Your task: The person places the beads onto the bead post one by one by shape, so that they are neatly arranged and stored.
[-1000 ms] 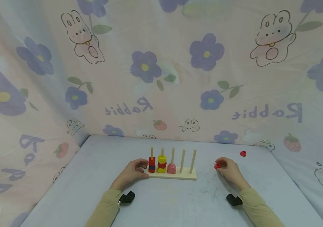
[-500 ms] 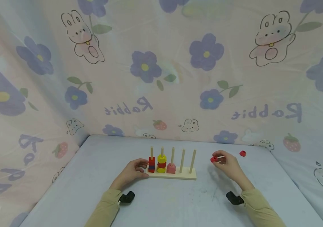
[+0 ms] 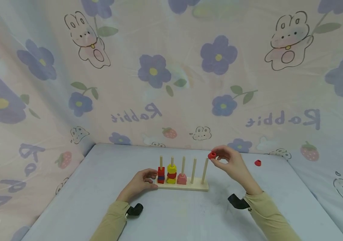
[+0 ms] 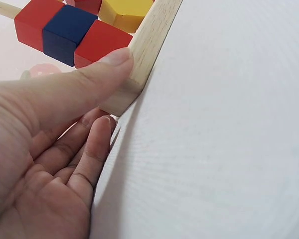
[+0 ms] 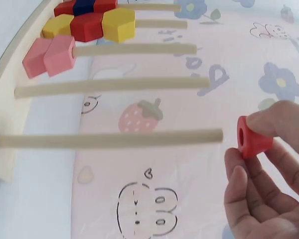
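A wooden base [image 3: 189, 186] with several upright pegs stands mid-table. The leftmost peg carries red and blue cubes [image 3: 161, 174], the second yellow and red hexagon blocks [image 3: 172, 173], the third a pink block [image 3: 182, 179]; the two right pegs [image 3: 204, 170] are bare. My left hand [image 3: 142, 182] holds the base's left end, thumb [image 4: 97, 74] pressed on its corner [image 4: 134, 64]. My right hand [image 3: 230, 162] pinches a small red ring [image 3: 212, 155] [image 5: 250, 138] in the air, just above and right of the rightmost peg's tip [image 5: 217, 135].
A second red ring [image 3: 258, 163] lies on the table at the far right. A flower-and-rabbit printed cloth [image 3: 171, 73] forms the back and side walls around the pale table [image 3: 171, 214].
My right hand lifted the red ring off the table and carried it up and left, to beside the rightmost peg's top. The left hand stayed on the base.
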A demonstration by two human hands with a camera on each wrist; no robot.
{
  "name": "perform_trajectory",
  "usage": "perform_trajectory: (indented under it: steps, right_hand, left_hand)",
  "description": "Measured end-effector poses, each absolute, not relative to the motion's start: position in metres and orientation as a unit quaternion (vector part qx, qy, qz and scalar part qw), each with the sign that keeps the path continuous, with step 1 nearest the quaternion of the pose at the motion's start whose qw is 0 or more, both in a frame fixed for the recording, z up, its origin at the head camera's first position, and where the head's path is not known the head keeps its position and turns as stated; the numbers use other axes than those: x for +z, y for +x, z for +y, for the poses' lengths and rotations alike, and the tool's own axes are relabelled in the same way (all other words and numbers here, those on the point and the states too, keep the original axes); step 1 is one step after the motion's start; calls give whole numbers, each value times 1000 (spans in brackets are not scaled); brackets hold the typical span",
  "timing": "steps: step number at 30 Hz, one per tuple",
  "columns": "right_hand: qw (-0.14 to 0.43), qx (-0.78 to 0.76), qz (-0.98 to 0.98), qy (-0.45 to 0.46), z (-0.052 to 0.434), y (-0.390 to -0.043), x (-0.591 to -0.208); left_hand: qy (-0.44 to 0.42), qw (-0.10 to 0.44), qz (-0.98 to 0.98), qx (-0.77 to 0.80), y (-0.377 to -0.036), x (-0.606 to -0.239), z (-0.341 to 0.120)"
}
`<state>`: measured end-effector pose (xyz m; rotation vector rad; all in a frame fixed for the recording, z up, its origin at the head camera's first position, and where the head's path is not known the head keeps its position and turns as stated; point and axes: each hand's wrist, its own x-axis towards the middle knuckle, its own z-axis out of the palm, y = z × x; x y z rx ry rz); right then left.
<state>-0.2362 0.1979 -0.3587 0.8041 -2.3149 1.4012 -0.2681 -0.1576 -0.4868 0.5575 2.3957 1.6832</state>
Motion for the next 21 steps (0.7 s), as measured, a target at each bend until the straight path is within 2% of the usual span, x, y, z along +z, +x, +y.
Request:
perform_trajectory:
  steps: [12,21]
  right_hand:
    - [158,469,-808,320,167,-247,-361]
    - [124,467,-813,324,158,-260,-375]
  left_hand:
    - [184,72,806,559,-279,-503,-158]
    - [176,67,818,544,-283,-510,-162]
